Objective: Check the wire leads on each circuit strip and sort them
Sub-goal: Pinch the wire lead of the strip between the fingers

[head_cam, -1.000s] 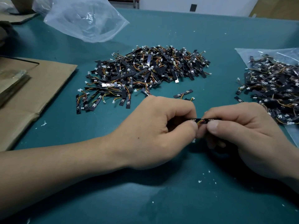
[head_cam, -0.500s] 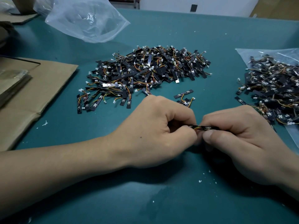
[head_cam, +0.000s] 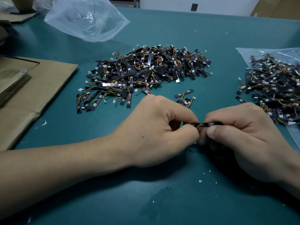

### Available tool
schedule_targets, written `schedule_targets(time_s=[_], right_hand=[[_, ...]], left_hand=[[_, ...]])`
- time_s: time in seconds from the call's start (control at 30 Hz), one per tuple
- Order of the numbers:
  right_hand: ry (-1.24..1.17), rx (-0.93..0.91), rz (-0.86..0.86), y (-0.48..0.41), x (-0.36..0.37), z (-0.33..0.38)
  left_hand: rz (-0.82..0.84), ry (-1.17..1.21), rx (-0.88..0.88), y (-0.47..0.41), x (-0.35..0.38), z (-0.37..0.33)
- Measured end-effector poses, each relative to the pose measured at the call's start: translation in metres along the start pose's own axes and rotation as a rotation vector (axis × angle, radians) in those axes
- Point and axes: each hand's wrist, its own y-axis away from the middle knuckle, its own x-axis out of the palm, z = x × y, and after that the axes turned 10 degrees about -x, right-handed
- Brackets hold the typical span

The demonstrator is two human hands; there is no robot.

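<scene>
lead check | circuit strip [head_cam: 209,124] centre-right of frame, pinched end to end between left hand [head_cam: 155,132] and right hand [head_cam: 240,140] | thumbs closer than a second ago, crowding wire leads [head_cam: 198,125] | likely still inspecting, not yet dropped on right-edge pile [head_cam: 272,88]

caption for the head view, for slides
Left hand and right hand pinch one circuit strip over the teal table, one strip pile behind, second pile on a plastic bag at right.

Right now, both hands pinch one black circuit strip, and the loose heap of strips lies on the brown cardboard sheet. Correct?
No: the head view shows the heap of black strips on the teal tabletop, beside the brown cardboard sheet.
</scene>
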Motion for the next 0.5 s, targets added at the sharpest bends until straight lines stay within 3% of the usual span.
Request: schedule_targets(time_s=[0.5], right_hand=[[0.036, 0.005, 0.003, -0.0006, 0.0014, 0.0007]], left_hand=[[0.001, -0.011, -0.036, 0.0007, -0.0001, 0.0009]])
